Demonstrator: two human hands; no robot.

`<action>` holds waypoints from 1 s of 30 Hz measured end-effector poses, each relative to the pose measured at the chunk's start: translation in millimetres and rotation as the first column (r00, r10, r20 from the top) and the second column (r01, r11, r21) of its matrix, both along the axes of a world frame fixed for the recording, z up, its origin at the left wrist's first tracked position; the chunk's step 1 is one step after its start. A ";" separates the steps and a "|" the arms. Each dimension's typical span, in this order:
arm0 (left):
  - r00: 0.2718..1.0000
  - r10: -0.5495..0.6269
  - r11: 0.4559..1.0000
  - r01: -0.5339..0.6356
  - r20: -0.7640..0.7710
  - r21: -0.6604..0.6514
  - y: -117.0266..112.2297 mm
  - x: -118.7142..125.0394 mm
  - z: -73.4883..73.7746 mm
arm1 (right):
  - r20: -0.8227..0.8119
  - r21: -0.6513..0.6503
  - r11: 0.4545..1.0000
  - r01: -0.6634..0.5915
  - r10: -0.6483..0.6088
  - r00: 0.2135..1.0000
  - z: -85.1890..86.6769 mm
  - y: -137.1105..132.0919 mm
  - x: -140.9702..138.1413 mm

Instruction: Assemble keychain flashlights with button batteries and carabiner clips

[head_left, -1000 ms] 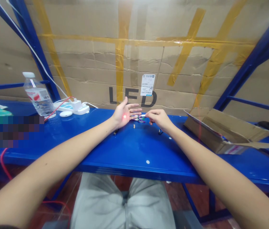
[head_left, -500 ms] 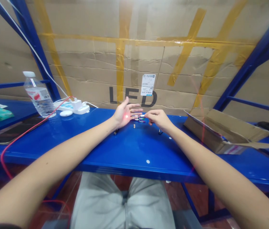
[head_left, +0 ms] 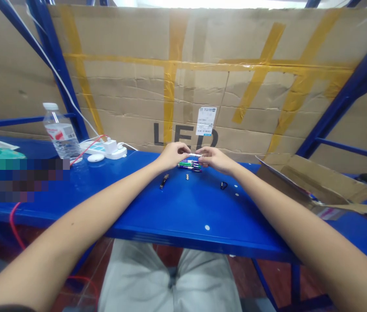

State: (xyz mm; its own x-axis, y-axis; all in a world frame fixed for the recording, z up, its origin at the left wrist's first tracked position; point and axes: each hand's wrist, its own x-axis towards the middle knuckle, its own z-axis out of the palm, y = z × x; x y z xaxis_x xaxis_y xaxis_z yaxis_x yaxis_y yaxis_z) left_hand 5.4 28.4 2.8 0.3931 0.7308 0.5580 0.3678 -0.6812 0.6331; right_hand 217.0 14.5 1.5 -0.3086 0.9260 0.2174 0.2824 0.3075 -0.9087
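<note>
Between my two hands, just above the back half of the blue table (head_left: pixel 177 208), is a slim white-and-silver laser pointer (head_left: pixel 195 155). The fingertips of my left hand (head_left: pixel 173 155) pinch its left end. My right hand (head_left: pixel 215 159) is closed on its right end, and the fingers cover part of it. Under the hands lies a row of slim purple and green pen-shaped sticks (head_left: pixel 190 165). In front of them sit several tiny round metal pieces (head_left: pixel 187 177). A small black-and-metal piece (head_left: pixel 164 181) lies at left, a black carabiner (head_left: pixel 224 185) at right.
An open cardboard box (head_left: pixel 303 186) stands at the right. To the left are a water bottle (head_left: pixel 61 134), a white power strip (head_left: pixel 115 151), a round white disc (head_left: pixel 95 158) and a red cable (head_left: pixel 14 221). A large taped cardboard panel (head_left: pixel 131 95) rises behind the table.
My left hand has gone from an open palm with a red light spot on it to pinching the laser pointer's left end. The red spot is gone. The view has shifted slightly.
</note>
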 end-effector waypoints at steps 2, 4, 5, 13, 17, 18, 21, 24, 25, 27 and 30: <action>0.999 0.031 1.000 -0.031 -0.035 -0.004 15.5 -1.9 -1.3 | 0.117 0.054 0.996 0.068 -0.074 0.990 3.3 15.5 4.3; 0.996 0.043 0.999 -0.043 -0.080 0.004 33.9 -2.0 -5.9 | 0.259 0.159 0.984 0.085 -0.125 0.958 3.6 32.0 6.2; 0.993 0.056 0.998 -0.054 -0.100 0.016 43.3 -1.4 -9.0 | 0.333 0.222 0.971 0.084 -0.157 0.930 2.5 40.2 6.0; 0.938 0.145 0.985 -0.168 -0.315 -0.047 97.5 8.8 -27.2 | 0.594 0.416 0.909 0.018 -0.286 0.752 -26.7 92.7 -1.9; 0.918 0.126 0.977 -0.181 -0.377 -0.113 108.9 13.0 -29.3 | 0.610 0.358 0.934 0.010 -0.243 0.754 -34.6 99.6 0.5; 0.914 0.118 0.975 -0.181 -0.389 -0.129 110.4 13.7 -29.6 | 0.618 0.337 0.942 0.004 -0.225 0.753 -34.8 99.1 0.9; 0.907 0.095 0.971 -0.175 -0.409 -0.161 111.5 15.5 -30.3 | 0.630 0.288 0.957 -0.023 -0.172 0.757 -32.9 94.8 1.2; 0.916 0.045 0.982 -0.114 -0.398 -0.150 108.5 17.0 -31.2 | 0.611 0.289 0.956 -0.044 -0.149 0.778 -31.2 90.4 1.2; 0.920 0.017 0.987 -0.078 -0.392 -0.140 107.0 17.1 -31.8 | 0.601 0.296 0.954 -0.047 -0.148 0.785 -31.3 89.5 1.3; 0.922 -0.037 0.992 -0.013 -0.385 -0.126 103.8 16.5 -33.1 | 0.587 0.312 0.949 -0.052 -0.149 0.796 -32.5 88.7 1.8; 0.926 -0.073 0.990 0.022 -0.372 -0.140 99.7 13.9 -35.3 | 0.581 0.322 0.945 -0.051 -0.155 0.799 -35.0 89.2 2.4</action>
State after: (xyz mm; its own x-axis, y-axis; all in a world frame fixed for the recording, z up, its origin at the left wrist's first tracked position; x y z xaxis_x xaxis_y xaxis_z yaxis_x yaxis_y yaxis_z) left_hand 19.2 128.1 -32.4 0.5910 0.7622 0.2641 0.5646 -0.6247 0.5394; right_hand 219.5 103.7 -33.5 -0.4240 0.8608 0.2816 0.7541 0.5078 -0.4166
